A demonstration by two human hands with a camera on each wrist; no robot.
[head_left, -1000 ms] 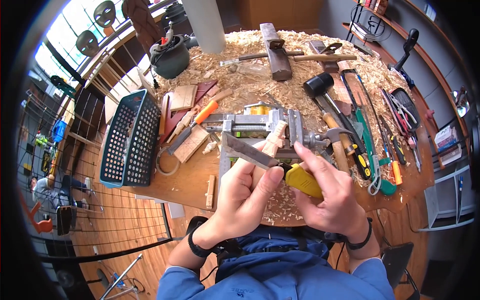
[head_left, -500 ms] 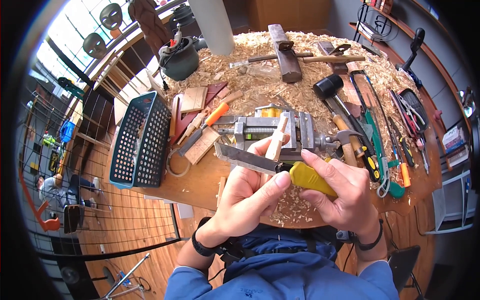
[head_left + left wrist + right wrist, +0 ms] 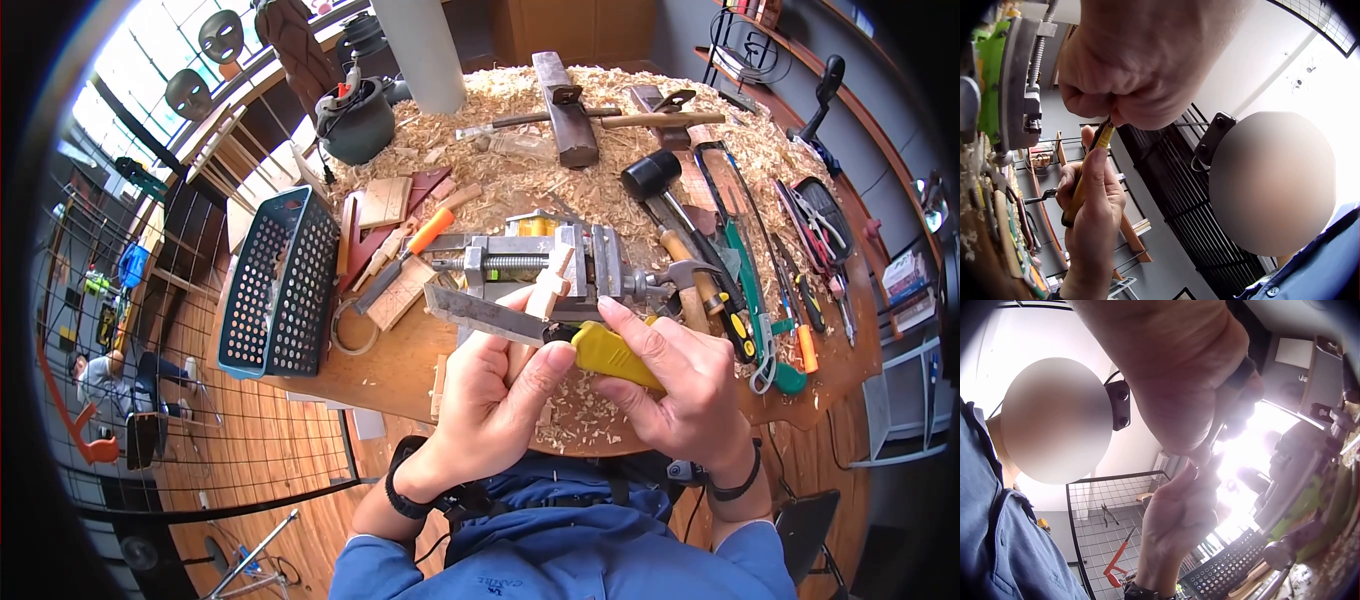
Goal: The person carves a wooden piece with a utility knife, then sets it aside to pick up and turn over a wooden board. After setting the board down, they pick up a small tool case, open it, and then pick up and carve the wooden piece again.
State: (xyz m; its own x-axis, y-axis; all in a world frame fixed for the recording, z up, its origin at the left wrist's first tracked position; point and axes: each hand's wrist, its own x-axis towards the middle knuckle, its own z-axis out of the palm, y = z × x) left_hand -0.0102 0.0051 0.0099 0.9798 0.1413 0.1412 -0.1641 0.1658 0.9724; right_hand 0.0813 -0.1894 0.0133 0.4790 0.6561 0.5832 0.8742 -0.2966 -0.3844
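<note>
While your left hand grips carved wood pointing toward one o'clock, your right hand pinches yellow-handled knife, blade crossing wood toward ten o'clock. Left thumb seemingly braces knife, likely to steer cut. Vise sits just beyond, twelve o'clock.

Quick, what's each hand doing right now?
Left hand: closed, holding the carved wood.
Right hand: closed, holding the knife by its yellow handle.
</note>
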